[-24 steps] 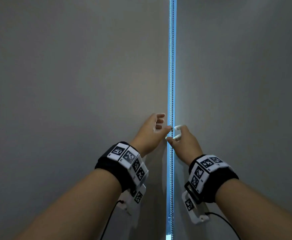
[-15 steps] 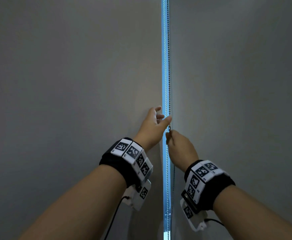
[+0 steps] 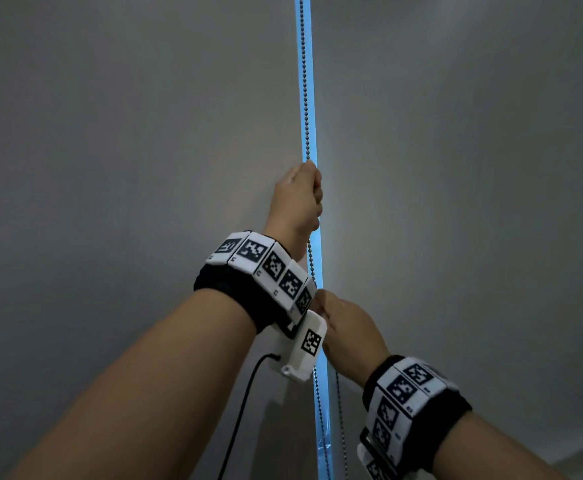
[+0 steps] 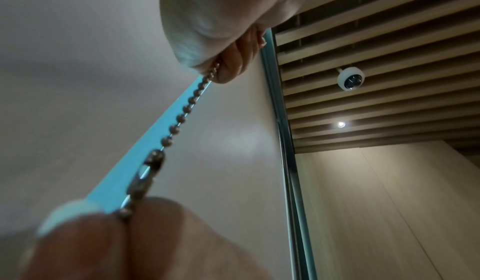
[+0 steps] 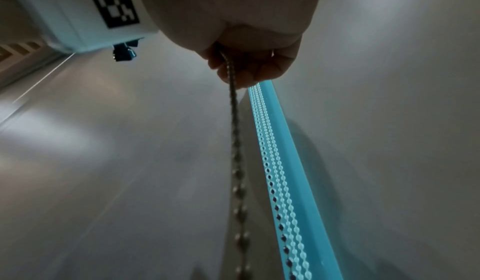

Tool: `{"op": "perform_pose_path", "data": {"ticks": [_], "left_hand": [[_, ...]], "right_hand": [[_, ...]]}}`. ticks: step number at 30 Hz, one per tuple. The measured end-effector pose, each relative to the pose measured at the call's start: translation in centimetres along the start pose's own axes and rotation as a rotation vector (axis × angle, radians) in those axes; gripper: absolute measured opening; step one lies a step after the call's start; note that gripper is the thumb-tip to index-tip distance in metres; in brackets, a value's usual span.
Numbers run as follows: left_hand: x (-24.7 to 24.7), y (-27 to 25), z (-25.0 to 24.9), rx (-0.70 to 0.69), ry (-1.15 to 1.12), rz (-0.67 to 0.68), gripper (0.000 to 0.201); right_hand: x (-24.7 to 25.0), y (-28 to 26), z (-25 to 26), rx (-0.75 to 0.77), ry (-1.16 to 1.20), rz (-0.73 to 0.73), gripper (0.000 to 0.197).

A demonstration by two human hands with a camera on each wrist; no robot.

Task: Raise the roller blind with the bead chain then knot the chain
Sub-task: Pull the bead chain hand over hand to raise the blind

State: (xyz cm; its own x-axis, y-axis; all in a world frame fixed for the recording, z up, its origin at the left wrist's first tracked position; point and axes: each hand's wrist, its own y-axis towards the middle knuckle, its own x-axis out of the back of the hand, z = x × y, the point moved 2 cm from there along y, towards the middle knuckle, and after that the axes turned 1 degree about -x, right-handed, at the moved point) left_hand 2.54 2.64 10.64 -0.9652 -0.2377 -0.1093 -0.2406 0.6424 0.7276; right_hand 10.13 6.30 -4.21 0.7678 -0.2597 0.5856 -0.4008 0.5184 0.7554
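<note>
A metal bead chain (image 3: 304,81) hangs down the bright blue gap between two lowered grey roller blinds (image 3: 127,168). My left hand (image 3: 312,188) is raised and grips the chain in a fist. Lower down, my right hand (image 3: 321,306) grips the same chain just under the left wrist band. In the left wrist view the chain (image 4: 182,118) runs taut from the left fingers (image 4: 231,68) to the right fingertips (image 4: 109,243), with its connector link (image 4: 148,173) between them. The right wrist view shows the right fingers (image 5: 249,68) curled round the chain (image 5: 236,140), which trails slack below.
The second blind (image 3: 456,168) fills the right side. More chain strands (image 5: 275,161) lie in the blue gap. Above are a wooden slat ceiling (image 4: 376,37), a dome camera (image 4: 350,78) and a spotlight (image 4: 341,124). A black cable (image 3: 241,403) hangs from the left wrist camera.
My left hand has gone from open beside the chain to a grip higher up on it. My right hand has moved down along the chain, still holding it.
</note>
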Motion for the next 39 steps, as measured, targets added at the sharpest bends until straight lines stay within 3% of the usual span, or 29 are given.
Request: {"op": "perform_pose_path", "data": {"ticks": [5, 9, 12, 14, 19, 23, 25, 28, 30, 33, 36, 39], "left_hand": [[1.2, -0.4, 0.7, -0.056, 0.082, -0.010, 0.029], [1.6, -1.2, 1.2, -0.082, 0.128, 0.012, 0.032], [1.8, -1.8, 1.7, -0.090, 0.153, 0.018, 0.034], [2.1, -2.4, 2.4, -0.103, 0.165, 0.022, 0.035], [2.9, -5.1, 5.3, -0.074, 0.172, 0.033, 0.035], [2.9, -7.6, 7.8, 0.005, 0.196, 0.096, 0.036], [2.8, -9.0, 8.7, -0.006, 0.223, 0.150, 0.037], [2.9, -10.5, 10.2, -0.051, 0.240, 0.250, 0.033], [3.2, -11.1, 11.2, -0.051, 0.235, 0.334, 0.036], [3.8, -11.0, 12.0, 0.055, 0.194, 0.381, 0.040], [4.2, -9.8, 11.3, 0.256, -0.016, 0.369, 0.061], [4.1, -7.0, 9.5, 0.270, -0.131, 0.317, 0.082]], "right_hand": [[-0.2, 0.5, -0.1, -0.018, -0.053, 0.026, 0.026], [0.1, 0.8, 0.1, -0.061, 0.134, -0.051, 0.057], [1.3, 2.0, 0.5, -0.101, 0.305, -0.168, 0.066], [2.3, 3.3, 1.1, -0.108, 0.419, -0.231, 0.063], [5.1, 6.6, 3.6, -0.099, 0.615, -0.272, 0.027], [6.1, 8.1, 5.9, -0.040, 0.638, -0.170, 0.041], [6.3, 8.4, 6.9, -0.060, 0.755, -0.134, 0.036], [6.2, 8.3, 6.8, -0.151, 0.840, -0.181, 0.018], [5.6, 7.6, 6.2, -0.174, 0.821, -0.240, 0.032], [4.9, 6.9, 6.1, -0.117, 0.790, -0.288, 0.040], [4.9, 6.8, 6.0, -0.084, 0.814, -0.295, 0.041], [4.6, 6.5, 5.7, -0.058, 0.802, -0.293, 0.041]]}}
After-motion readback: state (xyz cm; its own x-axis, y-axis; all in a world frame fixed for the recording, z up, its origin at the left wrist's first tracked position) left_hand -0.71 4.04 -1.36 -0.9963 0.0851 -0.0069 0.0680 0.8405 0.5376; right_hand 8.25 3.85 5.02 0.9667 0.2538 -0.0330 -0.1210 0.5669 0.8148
